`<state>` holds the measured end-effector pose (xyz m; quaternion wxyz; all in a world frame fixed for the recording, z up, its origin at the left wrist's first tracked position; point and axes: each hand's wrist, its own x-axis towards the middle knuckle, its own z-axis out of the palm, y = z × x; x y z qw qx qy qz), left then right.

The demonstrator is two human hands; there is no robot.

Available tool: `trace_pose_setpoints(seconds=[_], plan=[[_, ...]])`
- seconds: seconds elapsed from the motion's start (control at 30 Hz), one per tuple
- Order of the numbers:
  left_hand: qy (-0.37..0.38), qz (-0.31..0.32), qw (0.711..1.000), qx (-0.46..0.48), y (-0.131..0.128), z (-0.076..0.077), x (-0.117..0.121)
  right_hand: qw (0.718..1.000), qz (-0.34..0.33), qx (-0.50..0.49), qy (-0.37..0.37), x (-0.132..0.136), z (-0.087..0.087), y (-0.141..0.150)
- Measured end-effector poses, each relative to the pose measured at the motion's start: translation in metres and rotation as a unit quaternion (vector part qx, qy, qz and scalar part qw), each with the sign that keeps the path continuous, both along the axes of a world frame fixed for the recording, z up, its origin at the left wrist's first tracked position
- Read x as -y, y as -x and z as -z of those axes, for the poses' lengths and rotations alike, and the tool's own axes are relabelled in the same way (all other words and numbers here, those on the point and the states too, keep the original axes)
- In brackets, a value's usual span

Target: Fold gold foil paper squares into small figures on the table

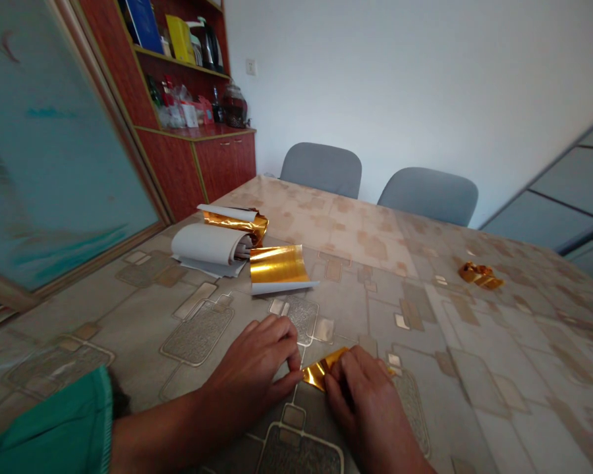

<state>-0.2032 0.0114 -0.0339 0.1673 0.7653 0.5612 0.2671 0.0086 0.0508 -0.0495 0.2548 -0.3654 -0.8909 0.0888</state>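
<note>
Hands logged from my remote station: left hand [250, 362] and right hand [370, 401], close together and clamped on a narrow, shiny gold foil strip [320, 372]. The strip lay between them, low on the glossy beige patterned tabletop [439, 388]. The left fingertips [291, 359] pinched its left end, while the right hand covered its other end, so I could not see how that end lay. The work in hand appeared to be folding or creasing this strip, though the right hand hid any fold. What the strip called for next I could not tell from this view.

Item: teal green fabric sleeve [44, 421], at the left forearm.

Item: roll of white-backed paper [207, 245], lying on its side beyond the hands, with loose white sheets beneath it.

Item: curled gold-and-white foil sheet [234, 222], resting against the far side of that roll.

Item: rectangular gold foil sheet with a white edge [278, 264], lying flat and curling just beside the roll.

Item: crumpled gold foil scrap [480, 275], well apart to the right.

Beyond the tabletop I recorded two grey upholstered chairs [321, 170] [427, 195] at its far edge. To the left stood a reddish-brown wooden cabinet [222, 164], its shelves holding bottles, packets and a dark glass jar [234, 105].
</note>
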Motion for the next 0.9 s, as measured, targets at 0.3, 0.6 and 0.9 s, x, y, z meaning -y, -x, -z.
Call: trace_pose_setpoints(seconds=[0.3,0.6,0.9], plan=[[0.009,0.002,0.999,-0.044,-0.003,-0.002,-0.002,1.000,0.009,-0.002,-0.007,0.001,0.000,0.000],[-0.148,0.106,0.972,-0.148,-0.001,0.007,0.000,0.999,-0.013,0.021,-0.023,0.000,0.000,0.002],[-0.197,0.128,0.960,-0.151,0.000,0.005,-0.001,0.997,-0.076,-0.009,0.014,-0.002,-0.005,-0.009]])
